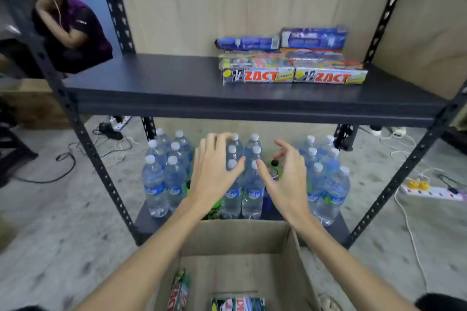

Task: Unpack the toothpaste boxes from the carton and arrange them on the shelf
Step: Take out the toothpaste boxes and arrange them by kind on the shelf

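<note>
Toothpaste boxes (294,68) stacked on shelf (156,88) at 1 o'clock, more inside carton (235,240) at 6 o'clock. Left hand (214,171) and right hand (285,179) both empty, fingers spread, hovering above carton, water bottles (161,179) behind

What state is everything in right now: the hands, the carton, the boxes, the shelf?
Left hand: open, empty.
Right hand: open, fingers loosely curved, empty.
Carton: open, some toothpaste boxes still inside.
ZACT boxes: lying flat on the shelf, side by side.
Blue boxes: stacked behind them.
Shelf: left part bare.
</note>
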{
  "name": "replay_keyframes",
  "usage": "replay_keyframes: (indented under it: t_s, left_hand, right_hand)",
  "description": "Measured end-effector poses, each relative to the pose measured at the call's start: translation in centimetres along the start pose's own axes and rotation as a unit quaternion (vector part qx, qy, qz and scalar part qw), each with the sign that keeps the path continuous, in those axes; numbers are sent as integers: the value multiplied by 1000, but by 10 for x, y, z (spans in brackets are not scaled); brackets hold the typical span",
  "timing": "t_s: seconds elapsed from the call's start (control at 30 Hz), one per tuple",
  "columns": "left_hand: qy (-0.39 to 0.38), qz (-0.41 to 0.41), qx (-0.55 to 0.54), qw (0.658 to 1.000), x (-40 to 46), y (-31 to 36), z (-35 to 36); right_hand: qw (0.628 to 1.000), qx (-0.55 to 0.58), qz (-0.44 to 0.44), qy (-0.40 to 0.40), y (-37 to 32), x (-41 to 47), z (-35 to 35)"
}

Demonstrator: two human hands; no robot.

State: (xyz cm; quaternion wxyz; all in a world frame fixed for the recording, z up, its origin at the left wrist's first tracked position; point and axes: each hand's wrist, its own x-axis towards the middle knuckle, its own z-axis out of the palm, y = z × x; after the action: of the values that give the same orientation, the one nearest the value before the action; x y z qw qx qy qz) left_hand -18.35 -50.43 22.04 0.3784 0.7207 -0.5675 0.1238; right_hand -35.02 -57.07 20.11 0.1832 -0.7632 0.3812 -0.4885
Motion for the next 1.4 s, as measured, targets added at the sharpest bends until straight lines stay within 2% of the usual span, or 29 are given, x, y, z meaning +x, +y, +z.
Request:
replay_keyframes:
  t_s: [0.2,0.3,0.43,0.57,0.63,0.77,0.83,0.97,1.17,1.27,1.4]
  left_hand:
    - [-120,-127,52,983,-105,-72,43]
    - [-190,-206,71,957,-151,-113,66]
    - [-259,-304,47,916,-213,-155,98]
    - [-330,-349,53,876,-261,-172,123]
    - [-365,-351,66,860,-280,-179,133]
    - [-458,-307,13,834,-310,-191,154]
    - [-498,-279,-19,821,-317,-190,167]
    - [-517,-291,-38,804,-325,-189,201]
    - [-513,-401,-57,757,-334,-177,239]
    - [-482,-426,-43,764,-339,-178,252]
    - [-435,-489,-70,753,-342,-193,266]
  right_hand:
    - [993,-32,84,-75,50,-102,59]
    - [980,-81,88,-158,87,-148,81]
    - [943,-105,148,-280,133,-209,98]
    - [893,-133,191,-384,171,-254,107]
    - [857,-147,211,-447,190,-267,109]
    - [760,-159,216,-592,221,-281,107]
    - [742,-151,200,-622,232,-284,104]
    - [726,-132,166,-654,246,-292,106]
    - [726,-146,77,-668,256,-297,109]
    - [723,-156,2,-674,260,-296,111]
    - [728,-162,-48,-664,264,-296,111]
